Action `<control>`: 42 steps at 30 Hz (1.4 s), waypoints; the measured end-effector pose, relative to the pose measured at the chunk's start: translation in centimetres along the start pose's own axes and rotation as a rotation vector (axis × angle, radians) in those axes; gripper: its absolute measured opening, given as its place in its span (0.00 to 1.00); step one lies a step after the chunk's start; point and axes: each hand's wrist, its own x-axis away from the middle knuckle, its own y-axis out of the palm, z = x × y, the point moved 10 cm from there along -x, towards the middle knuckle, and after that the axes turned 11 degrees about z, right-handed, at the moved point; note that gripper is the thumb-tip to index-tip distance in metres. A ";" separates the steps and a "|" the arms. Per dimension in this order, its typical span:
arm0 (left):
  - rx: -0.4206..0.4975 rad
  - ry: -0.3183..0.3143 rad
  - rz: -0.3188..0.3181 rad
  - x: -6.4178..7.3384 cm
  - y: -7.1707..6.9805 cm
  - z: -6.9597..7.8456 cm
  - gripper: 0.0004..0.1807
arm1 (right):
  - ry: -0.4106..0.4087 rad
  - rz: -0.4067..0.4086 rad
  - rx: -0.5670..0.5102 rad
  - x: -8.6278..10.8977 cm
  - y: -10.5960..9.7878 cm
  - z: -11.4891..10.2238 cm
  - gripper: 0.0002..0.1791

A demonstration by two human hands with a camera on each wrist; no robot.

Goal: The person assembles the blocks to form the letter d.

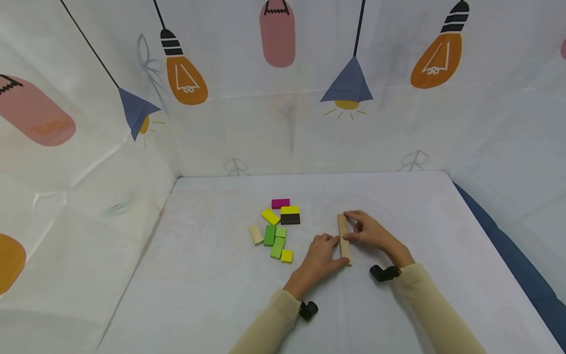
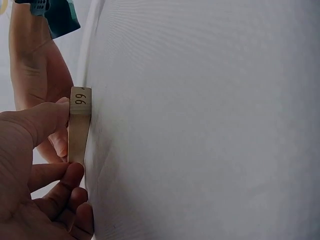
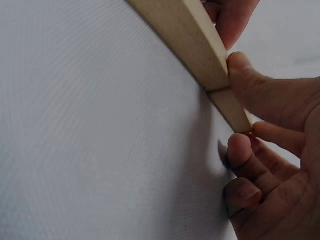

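Two plain wooden blocks lie end to end in a line on the white table [image 1: 411, 314], right of centre. The left hand [image 1: 319, 260] holds the nearer wooden block [image 1: 344, 251] from its left side, thumb by the near end and forefinger by the join. Opposite it, the right hand [image 1: 370, 232] grips the farther wooden block [image 1: 342, 224], its thumb at the join and its forefinger at the far end. In the left wrist view, the nearer block's end face [image 2: 80, 101] bears the printed digits "66". A thin seam between the blocks shows in the right wrist view.
Left of the hands lies a loose group: several green blocks [image 1: 269, 235], several yellow blocks [image 1: 270, 217], a dark brown block [image 1: 290, 219], a magenta block [image 1: 280, 203] and another wooden block [image 1: 255, 235]. Behind the table hangs a printed white sheet [image 1: 247, 132].
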 end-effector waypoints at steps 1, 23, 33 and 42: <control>-0.002 0.002 0.002 0.0 0.0 0.0 0.34 | -0.001 0.000 -0.001 0.0 0.0 -0.1 0.42; 0.058 -0.054 -0.093 0.0 -0.3 -0.8 0.36 | -0.013 -0.014 -0.045 -0.3 0.0 -0.8 0.40; 0.196 -0.068 -0.087 0.8 -3.7 -2.4 0.28 | -0.016 0.118 -0.102 1.7 -0.9 -0.7 0.33; 0.230 -0.015 -0.045 1.1 -6.0 -4.0 0.25 | -0.088 0.133 -0.143 2.9 0.1 -1.2 0.29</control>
